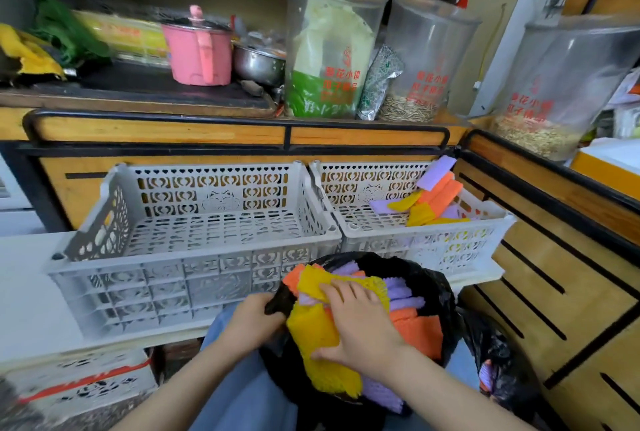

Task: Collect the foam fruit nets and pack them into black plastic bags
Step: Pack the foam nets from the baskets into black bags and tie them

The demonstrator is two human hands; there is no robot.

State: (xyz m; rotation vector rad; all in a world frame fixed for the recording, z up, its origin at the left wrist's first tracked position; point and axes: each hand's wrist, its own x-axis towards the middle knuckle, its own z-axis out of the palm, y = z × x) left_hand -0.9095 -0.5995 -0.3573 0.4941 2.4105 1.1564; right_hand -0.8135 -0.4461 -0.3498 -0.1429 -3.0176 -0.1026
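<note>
In front of two grey crates (194,257), the right-hand one holding loose foam nets (434,200), a left hand (254,318) pinches the black plastic bag (433,287) by its rim while the right hand (362,325), fingers spread, presses a long yellow net (317,333), lying far-left to near-right, into the full bag.

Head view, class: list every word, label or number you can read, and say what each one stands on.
"葵花小镇", with "瓜子精品" below it as best it reads: red print on the left clear canister.
The same red print on the middle canister: blurred.
The same red print on the right canister: blurred.
Red print on the yellow packet: too blurred to read.
White crates: a moulded cat face, no words.
</note>
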